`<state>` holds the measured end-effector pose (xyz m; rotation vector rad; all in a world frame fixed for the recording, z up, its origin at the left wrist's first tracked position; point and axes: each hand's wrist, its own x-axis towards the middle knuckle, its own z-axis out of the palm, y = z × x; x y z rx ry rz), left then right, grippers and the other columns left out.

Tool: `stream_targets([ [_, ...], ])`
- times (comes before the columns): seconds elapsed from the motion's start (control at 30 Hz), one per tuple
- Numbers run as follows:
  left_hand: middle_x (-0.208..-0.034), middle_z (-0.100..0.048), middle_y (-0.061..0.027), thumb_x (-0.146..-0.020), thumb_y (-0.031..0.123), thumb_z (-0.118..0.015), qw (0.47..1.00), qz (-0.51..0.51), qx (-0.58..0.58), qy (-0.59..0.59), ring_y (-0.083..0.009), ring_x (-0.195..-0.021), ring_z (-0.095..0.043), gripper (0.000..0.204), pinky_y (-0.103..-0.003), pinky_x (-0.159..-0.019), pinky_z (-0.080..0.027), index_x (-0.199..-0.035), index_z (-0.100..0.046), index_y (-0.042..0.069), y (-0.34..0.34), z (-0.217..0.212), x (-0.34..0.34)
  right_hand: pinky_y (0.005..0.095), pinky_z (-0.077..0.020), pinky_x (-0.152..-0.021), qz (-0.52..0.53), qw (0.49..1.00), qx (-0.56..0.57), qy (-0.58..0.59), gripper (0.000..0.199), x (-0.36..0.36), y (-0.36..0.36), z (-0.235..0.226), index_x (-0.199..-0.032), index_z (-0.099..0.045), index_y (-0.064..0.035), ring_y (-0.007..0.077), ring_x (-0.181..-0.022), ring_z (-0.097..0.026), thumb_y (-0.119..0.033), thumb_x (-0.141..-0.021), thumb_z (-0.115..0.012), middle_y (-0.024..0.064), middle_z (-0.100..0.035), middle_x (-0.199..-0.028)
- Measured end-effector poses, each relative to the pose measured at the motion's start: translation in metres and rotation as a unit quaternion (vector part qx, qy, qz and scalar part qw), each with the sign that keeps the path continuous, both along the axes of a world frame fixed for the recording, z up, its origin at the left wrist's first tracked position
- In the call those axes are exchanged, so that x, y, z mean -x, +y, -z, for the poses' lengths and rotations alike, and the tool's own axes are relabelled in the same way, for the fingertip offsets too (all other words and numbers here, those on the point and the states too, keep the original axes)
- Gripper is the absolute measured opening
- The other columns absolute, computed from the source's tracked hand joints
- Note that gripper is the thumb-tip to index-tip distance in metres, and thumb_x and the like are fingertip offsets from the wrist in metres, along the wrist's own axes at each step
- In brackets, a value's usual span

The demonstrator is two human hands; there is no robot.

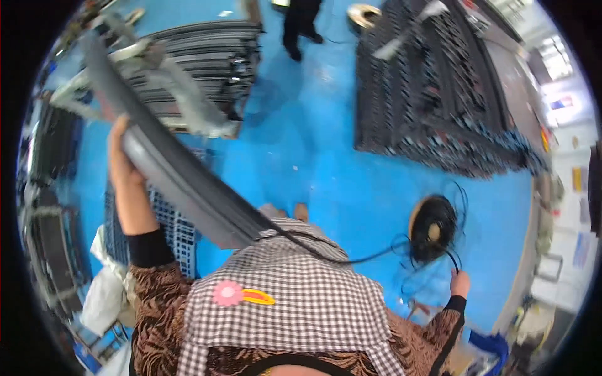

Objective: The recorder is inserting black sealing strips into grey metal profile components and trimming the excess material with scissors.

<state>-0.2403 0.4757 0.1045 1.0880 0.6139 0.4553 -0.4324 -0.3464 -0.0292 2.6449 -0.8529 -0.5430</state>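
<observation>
A long grey profile bar (182,182) with grooves slants from the upper left down to my waist. My left hand (127,156) is wrapped round its left edge, partway up. From the bar's lower end a thin black cord (313,252) runs rightward across my checked apron (285,301). It leads toward a spool of black cord (433,229) on the floor at the right, with loose loops around it. My right hand (460,284) is closed on a stretch of black cord just below the spool; its fingertips are small in view.
A stack of grey profiles (200,66) lies at the far left, partly behind pale wrapping. Bundled dark profiles (426,94) are piled at the far right. A blue grid pallet (182,241) is left of me. Another person's legs (298,28) stand on the blue floor (313,169).
</observation>
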Motion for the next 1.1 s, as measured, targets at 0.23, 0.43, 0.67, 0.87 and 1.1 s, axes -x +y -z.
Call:
stream_targets([
  [0.23, -0.083, -0.062, -0.0098, -0.08, 0.034, -0.061, 1.0, -0.002, -0.02, -0.017, -0.0186, -0.066, -0.06, 0.041, -0.028, -0.06, -0.048, -0.103, -0.057, 0.001, -0.016, 0.0, -0.01, 0.0427, -0.0469, -0.072, -0.53, 0.806, -0.247, -0.087, 0.025, -0.214, 0.27, 0.01, -0.097, -0.057, -0.0039, 0.0374, -0.082, -0.057, -0.009, -0.073, -0.057, 0.0153, -0.058, -0.089],
  [0.43, -0.08, -0.063, -0.0094, -0.078, 0.035, -0.062, 1.0, -0.011, -0.001, 0.004, -0.02, -0.068, -0.061, 0.04, -0.028, -0.062, -0.047, -0.099, -0.06, 0.001, 0.002, 0.01, -0.008, 0.0351, -0.0406, -0.053, -0.567, 0.593, -0.565, -0.094, 0.02, -0.247, 0.488, -0.137, -0.071, -0.052, -0.0052, 0.0281, -0.054, -0.048, -0.02, -0.083, -0.059, 0.0085, -0.053, -0.064],
  [0.67, -0.086, -0.062, -0.0133, -0.077, 0.032, -0.064, 0.999, -0.02, 0.028, -0.024, -0.0211, -0.071, -0.061, 0.043, -0.029, -0.067, -0.047, -0.103, -0.058, -0.002, -0.006, 0.013, -0.012, 0.0391, -0.0441, -0.051, -0.68, 0.553, -0.475, -0.069, 0.023, -0.231, 0.525, -0.127, -0.074, -0.05, -0.0048, 0.0323, -0.054, -0.054, -0.025, -0.084, -0.055, 0.0111, -0.057, -0.067],
  [0.87, -0.088, -0.062, -0.0122, -0.078, 0.031, -0.063, 0.999, -0.034, 0.028, -0.027, -0.0205, -0.072, -0.06, 0.042, -0.029, -0.069, -0.047, -0.105, -0.057, -0.001, -0.017, 0.002, -0.007, 0.0351, -0.0419, -0.048, -0.729, 0.519, -0.424, -0.139, 0.018, -0.227, 0.531, -0.126, -0.073, -0.047, -0.0075, 0.0274, -0.052, -0.052, -0.019, -0.082, -0.057, 0.0078, -0.052, -0.064],
  [1.1, -0.088, -0.063, -0.0099, -0.079, 0.034, -0.061, 0.999, -0.03, 0.022, -0.006, -0.0186, -0.073, -0.06, 0.041, -0.027, -0.07, -0.046, -0.104, -0.058, 0.001, -0.014, -0.01, -0.005, 0.0346, -0.0432, -0.047, -0.744, 0.5, -0.414, -0.156, 0.017, -0.237, 0.556, -0.119, -0.071, -0.047, -0.0072, 0.0268, -0.05, -0.053, -0.018, -0.081, -0.055, 0.0087, -0.054, -0.061],
])
